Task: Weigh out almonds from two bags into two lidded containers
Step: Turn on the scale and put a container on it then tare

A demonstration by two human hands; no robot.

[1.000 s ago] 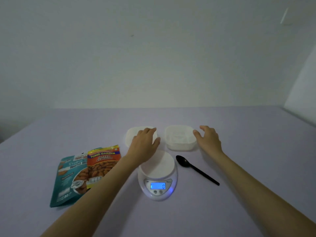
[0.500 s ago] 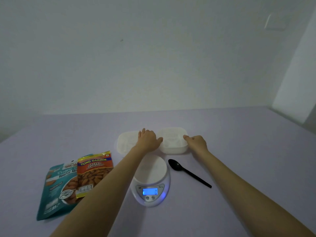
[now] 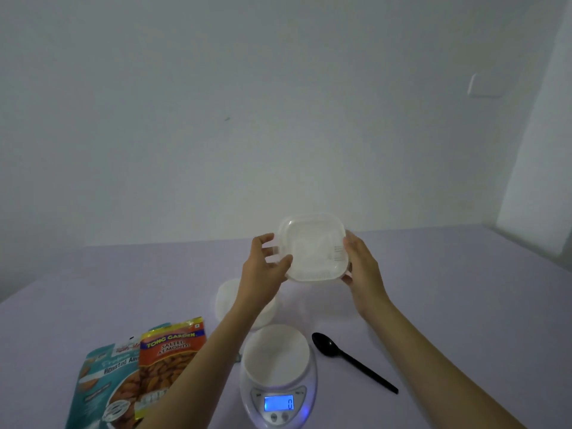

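Observation:
I hold a white lidded container (image 3: pixel 312 247) in the air above the table, tilted with its lid toward me. My left hand (image 3: pixel 264 263) grips its left edge and my right hand (image 3: pixel 360 261) grips its right edge. A second white container (image 3: pixel 227 297) stands on the table below, partly hidden by my left arm. A white digital scale (image 3: pixel 277 373) sits in front with its blue display lit and showing 0. An orange bag of salted almonds (image 3: pixel 167 360) lies over a teal bag of roasted almonds (image 3: pixel 102 382) at the lower left.
A black plastic spoon (image 3: pixel 349 360) lies right of the scale, bowl toward the back. The pale purple table (image 3: pixel 464 305) meets a plain wall behind. A switch plate (image 3: pixel 484 85) is on the wall at the upper right.
Both hands closed on the right container and lifted it off the table into the air, tilting it toward me. The left container stayed on the table.

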